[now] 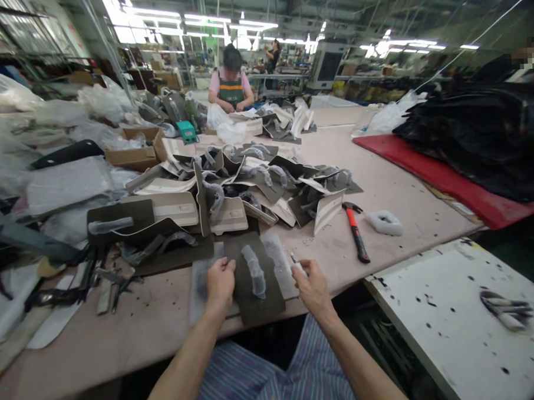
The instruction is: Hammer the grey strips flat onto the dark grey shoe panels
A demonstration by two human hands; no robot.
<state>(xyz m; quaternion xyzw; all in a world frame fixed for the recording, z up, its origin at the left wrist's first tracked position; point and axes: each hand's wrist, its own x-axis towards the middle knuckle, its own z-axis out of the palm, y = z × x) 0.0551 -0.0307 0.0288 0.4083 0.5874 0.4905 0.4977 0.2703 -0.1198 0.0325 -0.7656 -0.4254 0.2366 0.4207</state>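
Observation:
My left hand (221,283) is closed on the left edge of a dark olive panel (268,309). A curved handle wrapped in clear plastic (253,271) is fixed to the middle of that panel. Beneath the panel lies a translucent white board (278,264), showing on both sides of it. To the right of the panel, my right hand (312,285) is closed around a small tool with a pale handle (298,266) and a thin metal tip pointing up and left. Its exact kind is too small to tell.
A heap of similar panels (226,213) lies just beyond. On the right are a red-and-black hammer (355,231) and a white plastic-wrapped roll (384,222). Pliers and other hand tools (106,283) lie left. A co-worker (231,86) sits across the table.

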